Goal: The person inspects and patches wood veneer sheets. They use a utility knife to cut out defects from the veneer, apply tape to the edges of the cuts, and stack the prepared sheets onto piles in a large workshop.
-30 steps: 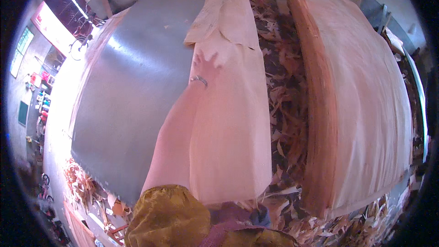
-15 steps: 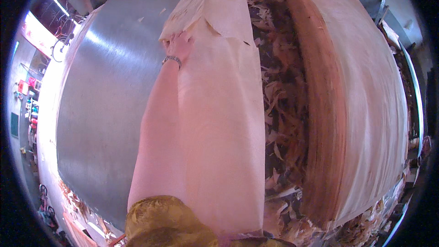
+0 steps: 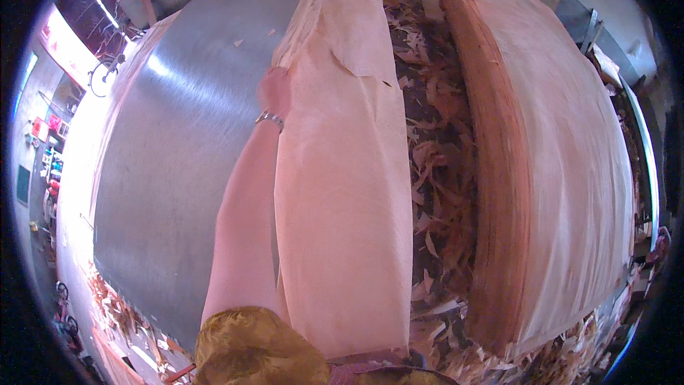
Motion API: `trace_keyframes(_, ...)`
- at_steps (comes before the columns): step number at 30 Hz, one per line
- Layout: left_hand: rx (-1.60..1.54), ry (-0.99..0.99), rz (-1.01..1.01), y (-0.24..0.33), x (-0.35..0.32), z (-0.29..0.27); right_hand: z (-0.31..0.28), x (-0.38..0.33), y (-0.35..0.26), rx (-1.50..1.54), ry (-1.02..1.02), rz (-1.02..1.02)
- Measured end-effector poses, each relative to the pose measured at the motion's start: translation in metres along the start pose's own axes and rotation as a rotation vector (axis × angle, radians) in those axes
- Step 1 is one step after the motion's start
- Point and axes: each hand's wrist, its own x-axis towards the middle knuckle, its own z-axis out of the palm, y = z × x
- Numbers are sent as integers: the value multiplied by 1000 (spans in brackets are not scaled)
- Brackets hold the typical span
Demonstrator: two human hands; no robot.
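A long, pale wood veneer sheet point(image 3: 342, 214) runs from near my body to the far side, over the right part of a smooth grey metal table point(image 3: 164, 192). Its far end is creased and torn, with a raised flap and a small dark hole. My left hand point(image 3: 276, 91), wearing a bracelet or watch point(image 3: 270, 120), is closed on the sheet's left edge towards the far end. The fingers are curled and partly hidden there. A mustard-yellow sleeve point(image 3: 249, 346) covers the upper part of that arm. My right hand is out of view.
Right of the sheet, a gap holds many loose veneer scraps point(image 3: 438, 171). Beyond it stands a tall stack of veneer sheets point(image 3: 570, 171) with a reddish-brown layered side. More scraps point(image 3: 117, 306) lie on the floor at lower left. A bicycle wheel point(image 3: 98, 80) shows at far left.
My left hand has gone from lying on the sheet near the torn flap to curling at its left edge, slightly nearer me. A narrow gap now shows between forearm and sheet.
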Motion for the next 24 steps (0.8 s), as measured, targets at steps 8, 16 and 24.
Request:
trace_keyframes(8, 160, 383, 141, -143, -131, -119, 4, -38, -1, 39, 55, -72)
trace_keyframes(16, 506, -70, -363, -200, -360, -283, 50, -1, -35, 259, 184, -586)
trace_keyframes(24, 720, -26, -507, -96, -495, -384, -65, -50, -34, 1023, -141, -249)
